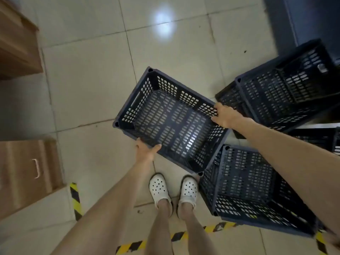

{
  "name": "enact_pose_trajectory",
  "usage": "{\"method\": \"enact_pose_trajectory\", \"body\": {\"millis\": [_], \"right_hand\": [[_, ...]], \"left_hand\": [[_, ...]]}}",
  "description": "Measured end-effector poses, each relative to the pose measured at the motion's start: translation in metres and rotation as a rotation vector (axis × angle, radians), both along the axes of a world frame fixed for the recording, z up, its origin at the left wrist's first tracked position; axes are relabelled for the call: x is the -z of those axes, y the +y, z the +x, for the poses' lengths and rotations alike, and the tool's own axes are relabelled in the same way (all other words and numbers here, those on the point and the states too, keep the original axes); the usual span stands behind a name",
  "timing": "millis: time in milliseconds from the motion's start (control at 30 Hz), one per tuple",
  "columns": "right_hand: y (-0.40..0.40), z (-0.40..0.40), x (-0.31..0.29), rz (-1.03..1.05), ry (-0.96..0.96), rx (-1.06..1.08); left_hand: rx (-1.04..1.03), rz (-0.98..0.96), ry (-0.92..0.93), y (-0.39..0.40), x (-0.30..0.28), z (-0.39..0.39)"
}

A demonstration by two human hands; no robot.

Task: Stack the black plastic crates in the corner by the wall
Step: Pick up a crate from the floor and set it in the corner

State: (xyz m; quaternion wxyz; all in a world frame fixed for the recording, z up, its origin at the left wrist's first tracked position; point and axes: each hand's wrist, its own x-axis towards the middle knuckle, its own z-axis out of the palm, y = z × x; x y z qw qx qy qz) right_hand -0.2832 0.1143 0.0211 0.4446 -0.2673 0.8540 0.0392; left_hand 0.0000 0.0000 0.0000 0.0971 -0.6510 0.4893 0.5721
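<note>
Both forearms are seen bare, with no sleeves in view. The lower legs are bare too. White perforated clogs (173,192) are worn on both feet.

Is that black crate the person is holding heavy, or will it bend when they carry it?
Probably light: the held crate is empty and its walls and floor are full of holes. It likely stays stiff, since it keeps its box shape with only the left hand and right hand gripping opposite rims. Held at just two spots, it might tilt if one grip loosens.
</note>
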Motion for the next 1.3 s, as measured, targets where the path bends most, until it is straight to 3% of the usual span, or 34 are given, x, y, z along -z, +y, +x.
{"method": "enact_pose_trajectory", "body": {"millis": [233,433,667,867,1000,1133,1300], "right_hand": [[0.006,-0.019,0.084,-0.022,0.006,0.153],[0.013,-0.039,0.117,0.018,0.089,0.1],[0.003,-0.048,0.139,-0.012,0.007,0.179],[0.005,-0.036,0.135,0.034,0.008,0.224],[0.003,-0.01,0.119,0.01,0.083,0.094],[-0.022,0.006,0.074,0.051,0.106,-0.037],[-0.03,0.03,0.001,0.105,0.198,-0.158]], "left_hand": [[-0.353,0.278,-0.065,0.036,0.078,-0.001],[-0.402,0.383,-0.023,0.043,0.109,-0.013],[-0.459,0.445,-0.019,0.032,0.129,-0.009],[-0.415,0.28,-0.056,0.018,0.119,0.021],[-0.241,0.127,-0.153,-0.016,0.099,0.042],[-0.161,0.017,-0.153,-0.053,0.06,0.057],[0.09,-0.062,-0.22,-0.079,-0.011,0.074]]}}
